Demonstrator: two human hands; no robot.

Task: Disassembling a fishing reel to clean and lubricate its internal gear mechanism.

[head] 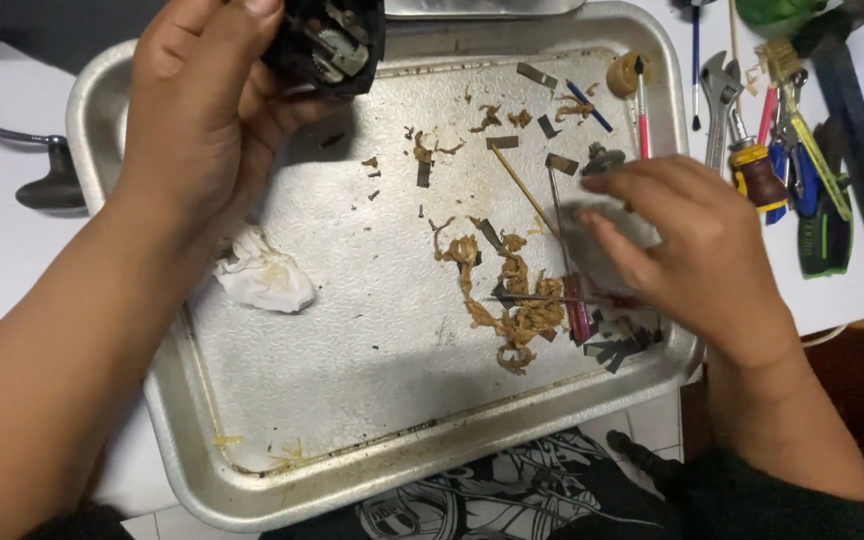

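My left hand (202, 100) grips a black motor-like part (327, 42) with metal innards, held over the far left corner of a dented metal tray (352, 480). My right hand (687, 245) hovers low over the tray's right side, fingers spread and blurred, nothing visibly in it. Beneath and beside it lie thin metal rods (557, 225), a pink-handled tool (579, 310), small dark metal strips (617, 348) and a tangle of brown fibrous debris (512, 290).
A crumpled white tissue (264, 275) lies on the tray's left. Right of the tray are an adjustable wrench (720, 100), screwdrivers (757, 170) and green-handled pliers (824, 215). A black handle (52, 185) sits at the left on the white table.
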